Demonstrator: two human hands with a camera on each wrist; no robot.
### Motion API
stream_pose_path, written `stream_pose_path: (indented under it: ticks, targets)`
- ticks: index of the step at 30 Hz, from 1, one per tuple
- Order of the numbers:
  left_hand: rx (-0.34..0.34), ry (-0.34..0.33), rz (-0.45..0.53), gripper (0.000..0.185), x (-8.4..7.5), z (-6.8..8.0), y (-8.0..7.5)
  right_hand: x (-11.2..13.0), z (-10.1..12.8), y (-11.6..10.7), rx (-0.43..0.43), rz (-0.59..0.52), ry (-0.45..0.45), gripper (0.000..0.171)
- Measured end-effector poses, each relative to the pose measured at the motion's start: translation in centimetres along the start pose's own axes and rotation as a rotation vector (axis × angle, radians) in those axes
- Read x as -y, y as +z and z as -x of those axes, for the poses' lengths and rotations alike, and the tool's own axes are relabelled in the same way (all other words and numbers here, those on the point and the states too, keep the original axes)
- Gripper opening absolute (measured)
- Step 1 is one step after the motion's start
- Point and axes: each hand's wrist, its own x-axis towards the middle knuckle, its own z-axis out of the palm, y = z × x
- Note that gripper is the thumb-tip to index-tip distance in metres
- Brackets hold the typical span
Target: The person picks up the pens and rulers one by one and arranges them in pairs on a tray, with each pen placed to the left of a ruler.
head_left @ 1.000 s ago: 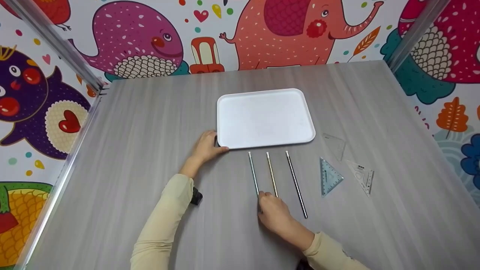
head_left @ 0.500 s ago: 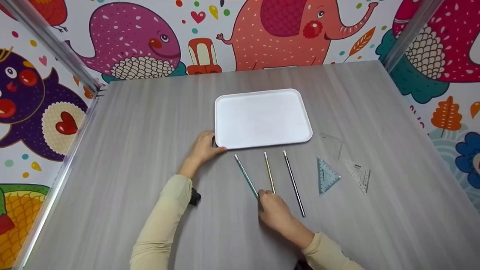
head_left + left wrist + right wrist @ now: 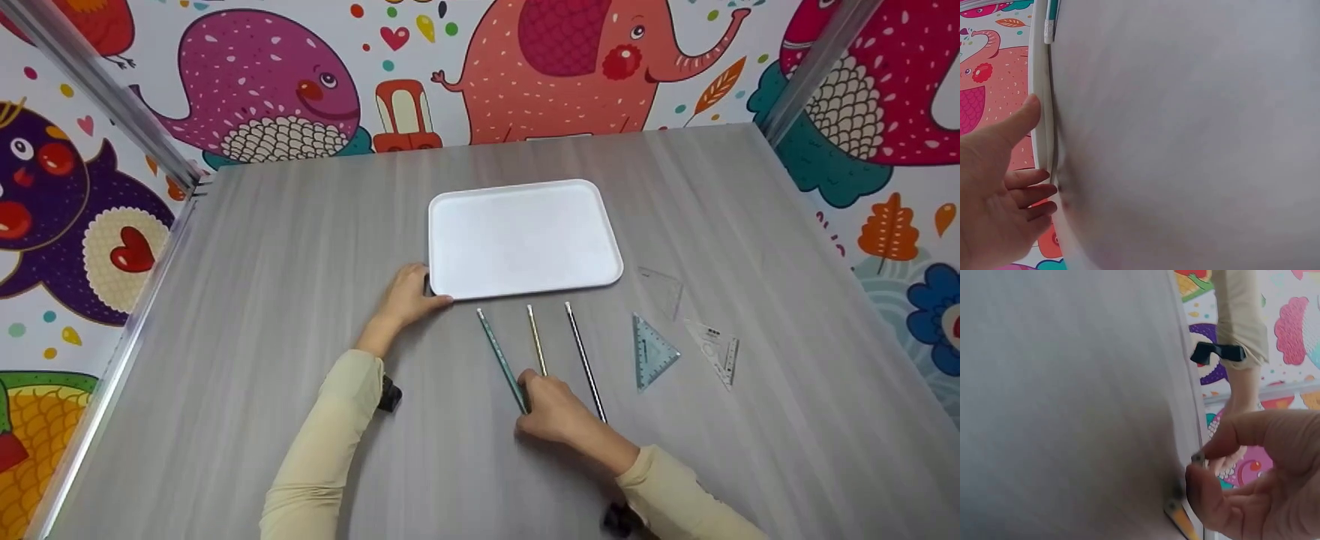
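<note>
My left hand [image 3: 407, 298] holds the near left corner of a white rectangular tray [image 3: 525, 240], thumb along its front rim and fingers at the side. In the left wrist view the fingertips lie right at the tray's edge [image 3: 1043, 135]. With thumb and forefinger, my right hand [image 3: 553, 407] pinches the near end of a green pencil [image 3: 501, 358]. Its white eraser end points toward the tray, slanting left. Beside it lie a gold pencil [image 3: 536, 337], its near part hidden behind the hand, and a black-and-silver pencil [image 3: 585, 360], whose near tip is hidden by the wrist.
Right of the pencils lie a blue set square [image 3: 654, 355] and two clear ones, one nearer the right [image 3: 718, 352] and one by the tray's corner [image 3: 666, 291]. The grey table [image 3: 300, 225] is bordered by walls printed with cartoon animals.
The green pencil's eraser end has swung left, out of line with the other pencils, then slightly back. My right hand has shifted a little along with it. The left hand stays on the tray.
</note>
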Motion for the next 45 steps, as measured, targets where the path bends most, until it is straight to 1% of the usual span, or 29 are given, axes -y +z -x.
stream_pose_path:
  ticks: [6, 12, 16, 23, 25, 29, 32, 34, 39, 41, 45]
  targets:
    - [-0.003, 0.000, 0.006, 0.059, 0.1, 0.0, -0.1, -0.7, -0.6, -1.2, 0.122, -0.125, 0.051, 0.014]
    - [-0.002, -0.007, 0.008, 0.059, 0.2, 0.1, -0.1, -1.2, -1.0, -2.0, 0.297, -0.336, 0.124, 0.014]
    - [-0.006, -0.003, 0.007, 0.059, 0.2, 0.1, 0.0, -1.2, -1.2, -2.4, 0.349, -0.407, 0.137, 0.014]
    - [-0.024, 0.026, 0.003, 0.055, 0.2, 0.0, 0.1, -1.2, -1.9, -2.8, 0.380, -0.481, 0.145, 0.016]
    - [-0.024, 0.039, -0.003, 0.055, 0.2, 0.0, 0.1, -1.3, -2.2, -2.9, 0.391, -0.498, 0.140, 0.015]
    - [-0.014, 0.042, -0.014, 0.060, 0.2, 0.0, 0.1, -1.1, -3.1, -3.1, 0.396, -0.510, 0.118, 0.014]
    - [-0.002, 0.029, -0.014, 0.062, 0.0, -0.1, 0.0, -0.8, -3.9, -3.2, 0.385, -0.501, 0.102, 0.014]
    - [0.003, 0.034, -0.014, 0.061, -0.1, -0.1, -0.1, -0.5, -4.5, -3.3, 0.384, -0.503, 0.097, 0.013]
    - [0.019, 0.032, -0.018, 0.060, -0.3, -0.2, -0.1, -0.1, -6.0, -3.6, 0.384, -0.495, 0.103, 0.012]
    - [0.026, 0.020, -0.024, 0.062, -0.4, -0.2, -0.1, 0.1, -6.5, -3.7, 0.374, -0.489, 0.115, 0.012]
    - [0.034, 0.003, -0.037, 0.065, -0.5, -0.2, 0.0, 0.3, -7.7, -3.8, 0.319, -0.484, 0.130, 0.013]
